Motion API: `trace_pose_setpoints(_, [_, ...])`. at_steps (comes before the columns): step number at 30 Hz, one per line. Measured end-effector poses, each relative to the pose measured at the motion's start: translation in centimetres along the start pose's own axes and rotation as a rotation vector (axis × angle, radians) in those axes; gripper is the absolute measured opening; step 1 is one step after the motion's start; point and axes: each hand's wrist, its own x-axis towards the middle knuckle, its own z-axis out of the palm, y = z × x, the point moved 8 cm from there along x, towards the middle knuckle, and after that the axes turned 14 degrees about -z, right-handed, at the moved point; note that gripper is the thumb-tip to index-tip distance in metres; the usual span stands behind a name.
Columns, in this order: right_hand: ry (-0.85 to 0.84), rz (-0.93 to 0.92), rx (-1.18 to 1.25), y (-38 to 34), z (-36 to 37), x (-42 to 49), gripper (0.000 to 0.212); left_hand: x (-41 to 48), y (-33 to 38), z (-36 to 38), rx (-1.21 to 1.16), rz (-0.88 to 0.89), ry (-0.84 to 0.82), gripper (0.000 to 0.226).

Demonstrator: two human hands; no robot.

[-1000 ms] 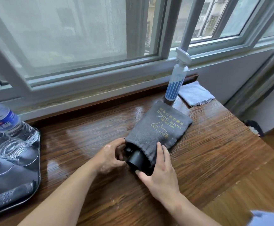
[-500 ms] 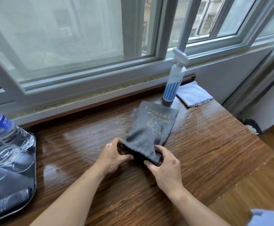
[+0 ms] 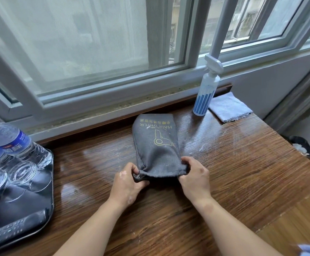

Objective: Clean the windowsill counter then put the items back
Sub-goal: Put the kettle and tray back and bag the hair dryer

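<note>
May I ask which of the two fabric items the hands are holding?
The dark grey pouch, pinched by the left hand and right hand; the pale blue cloth lies untouched beside the spray bottle.

A pouch (image 3: 156, 145) lies flat at the middle of the windowsill counter (image 3: 242, 172), its far end toward the window (image 3: 95, 43), its near end gripped by a person's left hand (image 3: 128, 183) at the left corner and right hand (image 3: 194, 178) at the right corner. Behind it to the right, a spray bottle (image 3: 205, 95) stands upright near the counter's back edge, with a cloth (image 3: 228, 108) lying just beside it on the right. At the counter's left end sits a tray (image 3: 21, 206) holding two water bottles (image 3: 15, 143) at the back, two glasses (image 3: 23, 170) in front of them and a remote control (image 3: 8, 230) nearest the viewer. A bin (image 3: 301, 145) stands on the floor beyond the counter's right side
</note>
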Motion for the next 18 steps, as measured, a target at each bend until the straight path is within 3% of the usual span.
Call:
trace_pose_setpoints(3, [-0.071,-0.072,0.025,-0.1,0.7,-1.0,0.060,-0.6,-0.7,-0.5,-0.043,0.068,0.071,0.048])
trace_pose_setpoints(8, [-0.162,-0.040,0.111,1.0,0.6,-2.7,0.058,-0.8,-2.1,-1.1,-0.019,0.083,0.126,0.025])
trace_pose_setpoints(15, [-0.275,-0.019,0.000,1.8,-1.1,-3.4,0.057,-2.5,-3.5,-1.4,-0.027,0.073,0.069,0.042])
trace_pose_setpoints(18, [-0.324,-0.041,-0.075,1.3,-1.2,-3.7,0.056,-2.9,-3.7,-1.8,0.006,0.077,0.120,0.039])
